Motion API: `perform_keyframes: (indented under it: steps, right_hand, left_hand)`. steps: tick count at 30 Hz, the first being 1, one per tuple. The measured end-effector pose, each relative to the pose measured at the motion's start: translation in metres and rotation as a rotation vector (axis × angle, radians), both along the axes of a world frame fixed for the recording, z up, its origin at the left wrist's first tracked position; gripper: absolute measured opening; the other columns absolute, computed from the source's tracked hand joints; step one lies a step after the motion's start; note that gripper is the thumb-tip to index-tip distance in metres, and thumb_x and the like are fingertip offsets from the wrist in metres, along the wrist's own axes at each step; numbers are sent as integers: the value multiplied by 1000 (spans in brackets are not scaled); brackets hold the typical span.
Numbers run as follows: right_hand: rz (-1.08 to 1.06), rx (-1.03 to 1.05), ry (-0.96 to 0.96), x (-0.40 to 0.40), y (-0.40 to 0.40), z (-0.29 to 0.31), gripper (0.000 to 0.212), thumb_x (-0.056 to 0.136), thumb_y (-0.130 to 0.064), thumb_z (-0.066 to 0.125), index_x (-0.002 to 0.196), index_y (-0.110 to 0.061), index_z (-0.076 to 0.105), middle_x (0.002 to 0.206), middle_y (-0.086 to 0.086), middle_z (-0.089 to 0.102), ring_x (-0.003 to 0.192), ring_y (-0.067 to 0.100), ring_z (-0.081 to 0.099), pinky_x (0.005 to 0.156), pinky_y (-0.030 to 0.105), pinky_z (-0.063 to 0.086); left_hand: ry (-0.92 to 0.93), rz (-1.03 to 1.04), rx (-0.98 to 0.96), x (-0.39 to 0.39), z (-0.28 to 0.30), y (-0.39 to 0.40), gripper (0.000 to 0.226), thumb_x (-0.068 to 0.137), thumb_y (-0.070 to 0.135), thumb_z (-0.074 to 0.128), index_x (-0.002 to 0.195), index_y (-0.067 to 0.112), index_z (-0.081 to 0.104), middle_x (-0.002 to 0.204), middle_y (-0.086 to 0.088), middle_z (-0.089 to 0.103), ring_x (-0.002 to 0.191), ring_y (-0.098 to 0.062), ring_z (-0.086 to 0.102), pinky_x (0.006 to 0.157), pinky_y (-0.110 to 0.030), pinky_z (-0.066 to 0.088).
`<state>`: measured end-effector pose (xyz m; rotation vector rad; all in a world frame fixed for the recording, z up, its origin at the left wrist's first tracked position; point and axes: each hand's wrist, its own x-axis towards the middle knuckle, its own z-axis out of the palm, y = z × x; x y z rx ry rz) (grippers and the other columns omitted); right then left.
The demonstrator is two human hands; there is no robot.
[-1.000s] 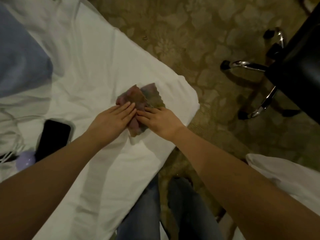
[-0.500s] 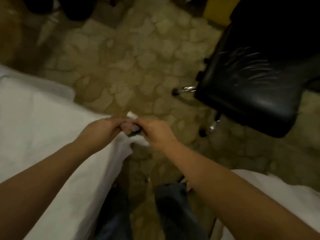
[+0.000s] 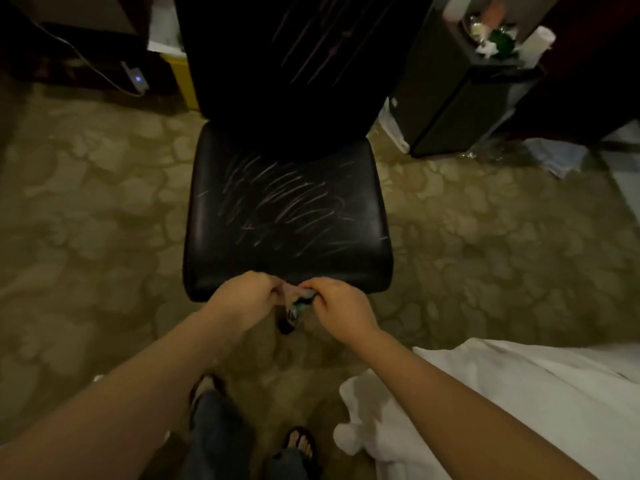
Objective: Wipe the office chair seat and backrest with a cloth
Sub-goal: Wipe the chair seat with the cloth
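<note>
A black office chair faces me, its seat (image 3: 287, 209) streaked with pale scribble marks and its dark backrest (image 3: 294, 53) marked the same way. A small multicoloured cloth (image 3: 294, 296) is bunched between my hands just in front of the seat's front edge. My left hand (image 3: 244, 296) pinches its left side and my right hand (image 3: 337, 304) pinches its right side. Most of the cloth is hidden by my fingers.
White bedding (image 3: 519, 403) lies at the lower right. A black stand (image 3: 460, 84) with bottles stands right of the chair. A yellow box (image 3: 181, 81) and a cabled device (image 3: 136, 79) sit at the back left. My feet (image 3: 301, 445) are on patterned carpet.
The cloth was lifted off the white bed with both hands. My view swung from the bed to face the chair, with the cloth now held at the seat's front edge.
</note>
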<state>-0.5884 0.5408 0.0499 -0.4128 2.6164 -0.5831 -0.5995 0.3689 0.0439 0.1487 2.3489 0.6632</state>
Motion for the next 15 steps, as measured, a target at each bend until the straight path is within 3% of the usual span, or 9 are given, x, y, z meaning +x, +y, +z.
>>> perform_keyframes:
  steps: [6, 13, 15]
  right_hand:
    - [-161, 3, 24, -69, 5, -22, 34, 94, -13, 46, 124, -22, 57, 119, 0, 61, 105, 17, 55, 85, 32, 47]
    - [-243, 0, 377, -174, -9, -23, 41, 81, 8, 54, 117, -9, 64, 114, 9, 66, 97, 32, 59, 78, 42, 49]
    - [-128, 106, 287, -183, -9, -41, 50, 79, 9, 54, 124, -13, 59, 126, 7, 59, 108, 31, 54, 88, 43, 46]
  left_hand:
    - [51, -166, -39, -95, -11, 11, 28, 90, 17, 43, 111, 22, 62, 108, -6, 64, 95, -22, 59, 83, -38, 49]
    - [528, -253, -78, -205, -10, 1, 41, 87, 18, 43, 126, 22, 52, 122, -11, 59, 107, -31, 55, 87, -39, 44]
    - [502, -335, -136, -216, -27, -4, 40, 88, 22, 40, 126, 23, 53, 125, -10, 56, 110, -31, 53, 89, -41, 42]
